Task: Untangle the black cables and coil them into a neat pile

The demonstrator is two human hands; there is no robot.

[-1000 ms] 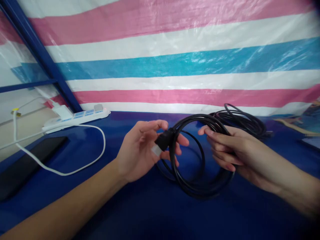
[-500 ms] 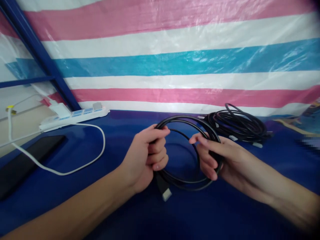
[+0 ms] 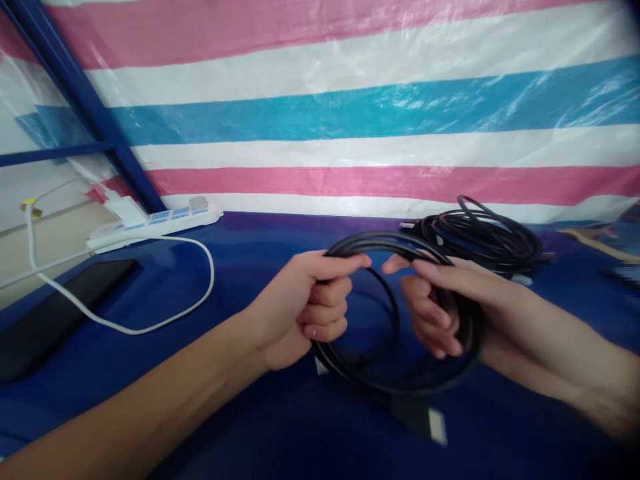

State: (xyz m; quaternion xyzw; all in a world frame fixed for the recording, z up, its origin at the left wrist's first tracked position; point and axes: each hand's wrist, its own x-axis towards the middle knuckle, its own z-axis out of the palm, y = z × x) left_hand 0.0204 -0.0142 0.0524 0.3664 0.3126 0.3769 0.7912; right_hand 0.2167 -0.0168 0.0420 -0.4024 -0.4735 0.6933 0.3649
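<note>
A black cable (image 3: 390,385) is wound into a round coil and held up between my hands over the dark blue tabletop. My left hand (image 3: 320,300) is closed around the coil's left side, its thumb pressed along the top strands. On the opposite side my right hand (image 3: 440,300) grips the strands with curled fingers, thumb and forefinger pointing inward. One cable end, a flat plug with a light metal tip (image 3: 437,427), hangs below the coil, blurred. Beneath my left hand a second pale piece (image 3: 321,366) shows in part. A single loop of the cable dips inside the coil.
Behind my right hand lies a pile of coiled black cables (image 3: 493,237). A white power strip (image 3: 155,223) with a plugged-in adapter stands at the back left. Its white cord (image 3: 213,273) loops near a black flat object (image 3: 65,317). Striped plastic sheeting (image 3: 350,113) hangs behind.
The coil has widened as my right hand moved right and my left slightly right. The hanging plug has swung from below my left hand toward the right. The view has shifted slightly.
</note>
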